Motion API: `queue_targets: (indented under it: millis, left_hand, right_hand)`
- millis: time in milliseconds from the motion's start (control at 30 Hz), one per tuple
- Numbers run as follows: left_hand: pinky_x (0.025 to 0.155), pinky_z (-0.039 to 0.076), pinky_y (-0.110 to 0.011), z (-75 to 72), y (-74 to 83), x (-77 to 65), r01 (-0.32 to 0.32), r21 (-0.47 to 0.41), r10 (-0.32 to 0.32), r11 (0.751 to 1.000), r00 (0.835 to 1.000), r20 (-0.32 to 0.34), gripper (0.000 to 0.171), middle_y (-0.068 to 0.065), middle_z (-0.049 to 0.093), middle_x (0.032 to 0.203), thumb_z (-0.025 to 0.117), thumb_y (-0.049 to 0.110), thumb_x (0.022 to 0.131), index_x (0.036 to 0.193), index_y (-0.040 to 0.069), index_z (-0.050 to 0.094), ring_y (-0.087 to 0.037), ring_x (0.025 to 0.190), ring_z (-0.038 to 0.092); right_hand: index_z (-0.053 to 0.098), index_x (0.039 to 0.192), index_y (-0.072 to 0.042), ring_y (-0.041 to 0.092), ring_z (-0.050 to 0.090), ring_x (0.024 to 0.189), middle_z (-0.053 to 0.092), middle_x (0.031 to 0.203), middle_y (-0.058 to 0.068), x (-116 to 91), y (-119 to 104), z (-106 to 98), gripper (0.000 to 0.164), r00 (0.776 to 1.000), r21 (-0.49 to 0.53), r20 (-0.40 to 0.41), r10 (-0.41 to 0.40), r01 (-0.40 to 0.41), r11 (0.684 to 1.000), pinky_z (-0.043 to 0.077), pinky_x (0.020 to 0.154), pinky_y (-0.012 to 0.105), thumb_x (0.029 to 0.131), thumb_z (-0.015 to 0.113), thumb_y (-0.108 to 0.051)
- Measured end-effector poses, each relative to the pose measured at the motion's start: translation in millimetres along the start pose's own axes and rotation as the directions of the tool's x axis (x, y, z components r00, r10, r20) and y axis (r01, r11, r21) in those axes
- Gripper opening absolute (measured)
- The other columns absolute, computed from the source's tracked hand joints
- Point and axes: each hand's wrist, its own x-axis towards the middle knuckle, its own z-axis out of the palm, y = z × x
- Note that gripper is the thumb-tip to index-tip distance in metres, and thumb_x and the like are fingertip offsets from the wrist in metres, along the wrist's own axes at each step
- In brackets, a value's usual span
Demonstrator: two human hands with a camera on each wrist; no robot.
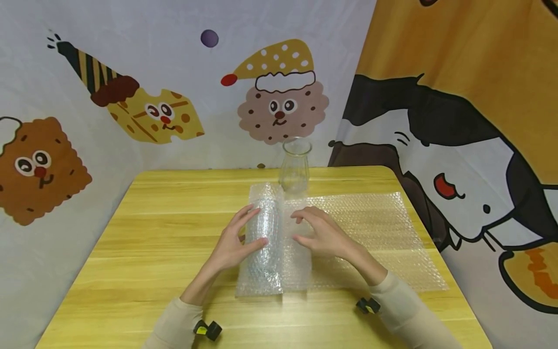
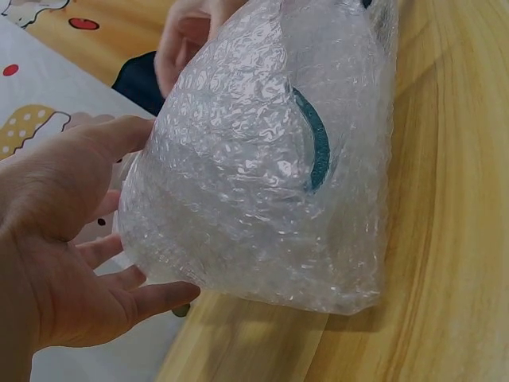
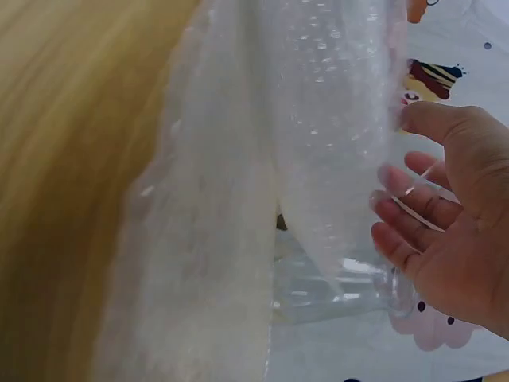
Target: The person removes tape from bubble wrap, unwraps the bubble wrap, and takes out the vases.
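Note:
A bundle of bubble wrap [image 1: 268, 228] lies lengthwise on the table, rolled around something. A curved teal edge [image 2: 318, 147] shows through its end in the left wrist view; the rest of the wrapped thing is hidden. My left hand [image 1: 233, 245] rests against the bundle's left side, fingers spread and thumb over the top. To the right, a flat sheet of bubble wrap [image 1: 366, 237] runs out from the bundle. Just right of the bundle is my right hand [image 1: 324, 232], over the sheet, its fingers loosely bent with nothing visible between them.
A clear glass vase [image 1: 295, 169] with a flared rim stands behind the bundle, near the back edge of the wooden table [image 1: 152, 228]. Cartoon-printed cloth [image 1: 174, 29] hangs behind the table and along its right side.

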Motion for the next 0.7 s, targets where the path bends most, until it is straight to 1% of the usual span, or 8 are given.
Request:
queue_targets:
  millis: [67,200,300,433,533,633,700]
  left_hand:
    - [0.114,0.049,-0.085,-0.1,0.2,0.0,0.003,-0.003,-0.003,1.000,1.000,0.002,0.082,-0.010,0.025,0.189,0.089,0.030,0.099,0.172,0.026,0.049,-0.060,0.167,0.033]
    - [0.115,0.049,-0.084,-0.5,1.0,0.2,0.009,-0.003,-0.009,1.000,1.000,0.006,0.083,-0.010,0.025,0.189,0.089,0.030,0.099,0.172,0.026,0.049,-0.059,0.167,0.033]
    - [0.115,0.050,-0.083,-1.0,1.5,0.1,0.013,0.000,-0.013,1.000,1.000,0.009,0.084,-0.010,0.024,0.189,0.089,0.030,0.099,0.172,0.026,0.048,-0.059,0.167,0.032]
    - [0.116,0.050,-0.082,-1.6,1.1,-0.3,0.012,-0.003,-0.012,1.000,1.000,0.011,0.083,-0.010,0.024,0.189,0.088,0.029,0.100,0.172,0.025,0.048,-0.059,0.167,0.032]
    - [0.115,0.050,-0.082,-1.8,-0.2,-0.6,0.008,-0.005,-0.008,1.000,1.000,0.010,0.083,-0.010,0.024,0.189,0.088,0.029,0.100,0.172,0.025,0.048,-0.059,0.167,0.032]
    - [0.115,0.051,-0.082,-1.9,-1.2,-0.6,0.005,-0.005,-0.005,1.000,1.000,0.009,0.083,-0.010,0.025,0.189,0.088,0.029,0.100,0.172,0.025,0.048,-0.060,0.167,0.033]
    - [0.114,0.051,-0.082,-2.0,-1.7,-0.7,0.004,-0.004,-0.004,1.000,1.000,0.009,0.082,-0.010,0.024,0.189,0.088,0.030,0.100,0.172,0.025,0.048,-0.060,0.167,0.032]
  right_hand:
    - [0.071,0.144,-0.008,0.030,0.075,0.119,0.080,0.122,0.009,-5,3,-1,0.056,1.000,-0.032,0.012,0.005,-0.004,0.999,0.064,0.109,0.057,0.095,0.091,-0.025]
    - [0.069,0.149,-0.006,0.031,0.077,0.121,0.081,0.127,0.011,-14,11,-2,0.059,0.997,-0.040,0.057,0.046,-0.043,0.998,0.061,0.114,0.060,0.096,0.090,-0.025]
    - [0.064,0.154,-0.006,0.031,0.078,0.121,0.081,0.130,0.013,-20,16,-4,0.066,0.992,-0.041,0.094,0.079,-0.075,0.996,0.063,0.112,0.059,0.096,0.090,-0.022]
    - [0.059,0.160,-0.006,0.031,0.077,0.119,0.080,0.130,0.013,-28,24,-3,0.073,0.987,-0.074,0.131,0.093,-0.084,0.994,0.065,0.108,0.057,0.096,0.091,-0.020]
    - [0.064,0.154,-0.006,0.033,0.076,0.122,0.081,0.132,0.013,-34,29,-1,0.068,0.984,-0.122,0.153,0.096,-0.078,0.989,0.062,0.115,0.059,0.095,0.091,-0.023]
    - [0.073,0.142,-0.007,0.034,0.074,0.127,0.079,0.135,0.013,-39,34,2,0.057,0.981,-0.176,0.162,0.105,-0.076,0.981,0.059,0.119,0.060,0.093,0.093,-0.027]
    - [0.078,0.134,-0.007,0.035,0.072,0.128,0.078,0.135,0.013,-42,37,4,0.050,0.982,-0.207,0.156,0.107,-0.073,0.976,0.059,0.118,0.060,0.092,0.094,-0.029]
